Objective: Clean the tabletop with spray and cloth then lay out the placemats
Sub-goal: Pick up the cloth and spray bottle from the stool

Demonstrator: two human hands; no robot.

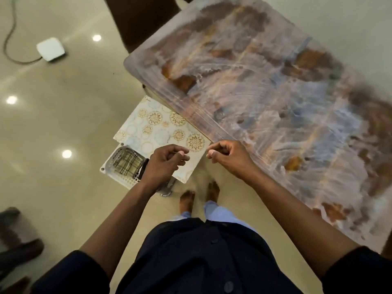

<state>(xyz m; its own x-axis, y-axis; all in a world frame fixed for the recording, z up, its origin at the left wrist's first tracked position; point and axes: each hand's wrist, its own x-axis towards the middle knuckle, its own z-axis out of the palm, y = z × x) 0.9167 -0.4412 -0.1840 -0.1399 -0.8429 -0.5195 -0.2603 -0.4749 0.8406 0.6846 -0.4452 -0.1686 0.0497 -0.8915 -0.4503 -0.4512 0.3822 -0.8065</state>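
The tabletop (265,92) has a marbled brown, blue and white pattern streaked with wet wipe marks, and nothing lies on it. Low beside its near corner lies a cream placemat (161,128) printed with gold and pale blue circles. A white perforated basket (106,166) next to it holds a plaid cloth (127,162). My left hand (163,164) hovers over the placemat's near edge with loosely curled fingers and holds nothing. My right hand (229,158) hangs at the table's edge, fingers curled into the palm, with nothing in it. A small shiny object (167,189) under my left wrist is too blurred to name.
A dark chair (137,18) stands at the table's far corner. A white box (51,48) with a cable lies on the glossy floor at the upper left. Dark furniture (17,240) sits at the lower left. My bare feet (199,196) stand just beside the placemat.
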